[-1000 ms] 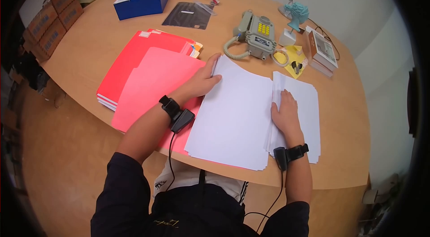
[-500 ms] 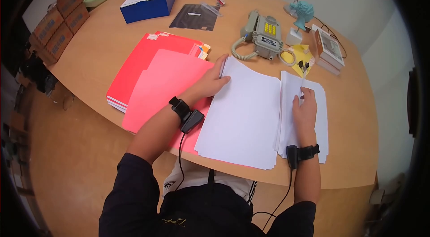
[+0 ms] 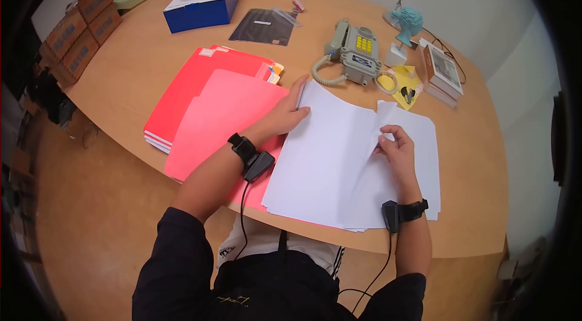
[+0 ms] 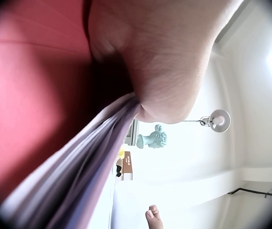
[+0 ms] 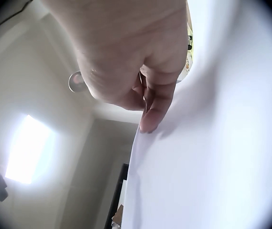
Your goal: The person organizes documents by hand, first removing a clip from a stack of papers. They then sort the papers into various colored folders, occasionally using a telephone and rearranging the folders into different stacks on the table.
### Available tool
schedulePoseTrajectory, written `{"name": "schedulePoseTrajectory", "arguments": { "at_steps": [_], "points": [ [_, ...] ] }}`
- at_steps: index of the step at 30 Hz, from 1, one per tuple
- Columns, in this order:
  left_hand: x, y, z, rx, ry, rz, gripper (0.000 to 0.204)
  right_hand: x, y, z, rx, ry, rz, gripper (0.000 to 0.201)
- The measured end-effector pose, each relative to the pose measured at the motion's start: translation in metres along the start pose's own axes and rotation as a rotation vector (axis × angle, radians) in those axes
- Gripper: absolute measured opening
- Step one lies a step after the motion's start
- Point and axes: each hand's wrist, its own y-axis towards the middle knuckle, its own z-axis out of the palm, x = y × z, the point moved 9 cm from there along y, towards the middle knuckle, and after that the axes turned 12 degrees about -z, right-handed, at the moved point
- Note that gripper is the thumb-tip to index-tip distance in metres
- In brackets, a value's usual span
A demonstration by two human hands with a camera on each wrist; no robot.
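My left hand (image 3: 290, 112) grips the upper left edge of a stack of white paper (image 3: 315, 157), thumb on top. In the left wrist view the edges of many sheets (image 4: 74, 162) fan out below that hand. My right hand (image 3: 397, 154) pinches the right edge of a white sheet (image 5: 183, 171) between thumb and fingers. This sheet bends upward from the stack, its lifted edge standing over a second white pile (image 3: 421, 157) on the right. Under the left forearm lies a pink folder (image 3: 224, 103), partly beneath the stack.
Red folders (image 3: 182, 90) are piled at the left. Beyond the paper stand a grey telephone (image 3: 357, 54), a yellow paper (image 3: 405, 81) with small items, books (image 3: 442, 72) and a teal bust (image 3: 406, 23). A blue box (image 3: 200, 9) and dark sheet (image 3: 262, 27) lie farther back.
My right hand lay flat on the right pile, then rose with a sheet seen edge-on. Now it is back left, pinching a sheet's edge. The left hand keeps its grip.
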Motion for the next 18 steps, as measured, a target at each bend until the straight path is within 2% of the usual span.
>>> {"name": "schedulePoseTrajectory", "arguments": {
  "at_steps": [2, 3, 6, 7, 9, 10, 12, 13, 15, 16, 18],
  "points": [
    [-0.001, 0.0, 0.0, 0.011, -0.011, -0.009, 0.077, -0.008, -0.004, 0.014, 0.146, 0.08, 0.045, 0.026],
    [-0.001, 0.0, 0.0, 0.019, -0.021, -0.02, 0.077, -0.009, -0.005, 0.014, 0.145, 0.079, 0.044, 0.026],
    [-0.005, -0.001, 0.0, 0.007, 0.018, 0.004, 0.076, 0.002, -0.01, 0.034, 0.295, -0.039, -0.015, 0.033],
    [-0.007, -0.002, 0.0, 0.007, 0.015, 0.006, 0.076, -0.002, -0.009, 0.033, 0.294, -0.043, -0.016, 0.033],
    [-0.003, -0.002, 0.001, 0.028, 0.0, -0.052, 0.075, 0.002, -0.005, 0.022, 0.224, -0.167, -0.176, 0.031],
    [-0.004, -0.002, 0.001, 0.032, -0.005, -0.051, 0.075, 0.005, -0.004, 0.018, 0.222, -0.173, -0.174, 0.031],
    [0.001, -0.001, 0.002, 0.052, -0.035, -0.107, 0.074, 0.033, 0.0, -0.018, -0.044, -0.828, -0.284, 0.043],
    [0.004, 0.0, 0.003, 0.054, -0.039, -0.103, 0.074, 0.032, 0.0, -0.023, -0.044, -0.833, -0.285, 0.043],
    [0.004, 0.002, 0.0, -0.011, 0.065, -0.01, 0.075, 0.03, -0.001, -0.039, -0.126, -1.185, -0.227, 0.062],
    [0.004, 0.002, 0.0, -0.013, 0.062, -0.009, 0.075, 0.028, -0.001, -0.039, -0.124, -1.188, -0.23, 0.062],
    [0.005, 0.002, 0.0, -0.023, 0.089, -0.005, 0.074, -0.001, -0.004, -0.05, -0.06, -1.369, 0.118, 0.078]
  ]
}}
